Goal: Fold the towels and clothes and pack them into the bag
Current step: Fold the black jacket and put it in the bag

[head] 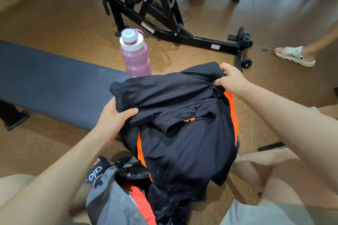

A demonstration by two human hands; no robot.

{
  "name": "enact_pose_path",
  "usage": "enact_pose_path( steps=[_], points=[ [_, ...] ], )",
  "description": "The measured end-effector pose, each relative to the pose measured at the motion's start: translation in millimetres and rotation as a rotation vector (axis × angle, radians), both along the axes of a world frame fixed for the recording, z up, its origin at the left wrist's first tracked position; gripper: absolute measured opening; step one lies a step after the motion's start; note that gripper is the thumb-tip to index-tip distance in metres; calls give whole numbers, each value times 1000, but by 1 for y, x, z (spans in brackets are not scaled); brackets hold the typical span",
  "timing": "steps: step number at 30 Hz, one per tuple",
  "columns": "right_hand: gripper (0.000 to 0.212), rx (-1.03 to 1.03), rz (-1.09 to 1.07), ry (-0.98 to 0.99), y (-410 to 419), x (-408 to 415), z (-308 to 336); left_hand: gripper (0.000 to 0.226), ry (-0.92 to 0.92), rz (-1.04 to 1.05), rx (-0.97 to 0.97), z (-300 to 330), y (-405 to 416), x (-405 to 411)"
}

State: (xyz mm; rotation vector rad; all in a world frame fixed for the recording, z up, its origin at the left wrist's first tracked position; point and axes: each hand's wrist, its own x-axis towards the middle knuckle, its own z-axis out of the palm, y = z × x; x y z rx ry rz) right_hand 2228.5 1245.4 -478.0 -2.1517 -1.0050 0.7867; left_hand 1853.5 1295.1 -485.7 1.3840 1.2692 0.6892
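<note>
An open grey bag (111, 204) sits on the floor between a seated person's knees, red fabric (140, 199) showing inside, while a black garment with orange panels (182, 133) hangs above it. The left hand (113, 117) has its fingers closed on the garment's left edge and the right hand (232, 78) pinches its upper right corner. Beyond lie a dark padded bench (54, 82), a pink water bottle (135, 55) on the cork floor (54, 23) and a black exercise machine (164, 14).
</note>
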Motion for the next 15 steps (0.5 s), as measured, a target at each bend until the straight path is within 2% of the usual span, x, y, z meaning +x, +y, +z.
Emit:
enact_pose_path(
  steps=[6, 15],
  points=[
    [31, 35, -13, 122, -11, 6, 0, 37, 14, 24, 149, 11, -4, 6],
    [41, 482, -174, 332, -7, 12, 60, 26, -64, 72, 464, 68, 3, 17]
  ],
)
